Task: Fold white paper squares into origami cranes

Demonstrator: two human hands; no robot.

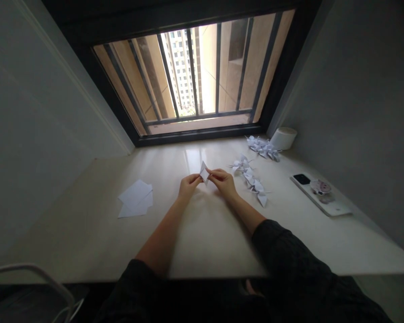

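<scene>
My left hand (188, 184) and my right hand (224, 181) meet over the middle of a pale table (205, 233), both pinching a small folded white paper (204, 172) held upright between the fingertips. Each hand's fingers are closed on an edge of the paper. Flat white paper sheets (136, 199) lie in a loose stack to the left of my left hand. Several folded white paper cranes (251, 177) lie in a row to the right of my right hand, with more paper cranes (263, 147) further back near the window.
A white phone (319, 194) with a round sticker lies at the right. A white cylinder (283, 137) stands in the back right corner. A barred window (195, 76) fills the far wall. A chair's metal frame (37, 280) shows at the lower left.
</scene>
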